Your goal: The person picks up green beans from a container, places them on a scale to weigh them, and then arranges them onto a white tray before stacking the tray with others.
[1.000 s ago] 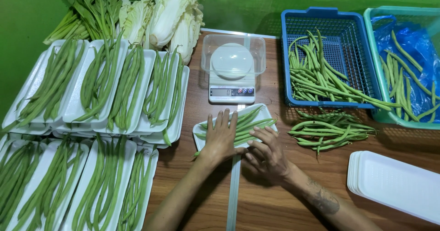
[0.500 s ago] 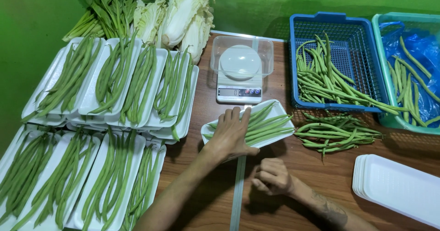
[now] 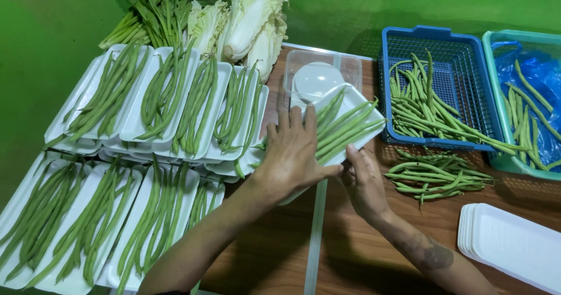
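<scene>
A white foam tray (image 3: 353, 103) loaded with green beans (image 3: 342, 130) is lifted and tilted above the table, in front of the white kitchen scale (image 3: 316, 79). My left hand (image 3: 291, 154) lies flat over the tray's near end, fingers spread on the beans. My right hand (image 3: 364, 181) grips the tray's lower right edge from beneath. Both hands hold the same tray.
Filled bean trays (image 3: 169, 99) are stacked in rows at the left. Cabbages (image 3: 251, 20) and leafy greens (image 3: 155, 8) lie at the back. A blue basket (image 3: 444, 43) of beans, a teal basket (image 3: 497, 55), loose beans (image 3: 435, 175) and empty trays (image 3: 514, 242) are at the right.
The tray has been raised from the table and carried up and left, in front of the scale. My right hand moved from the table to the tray's edge.
</scene>
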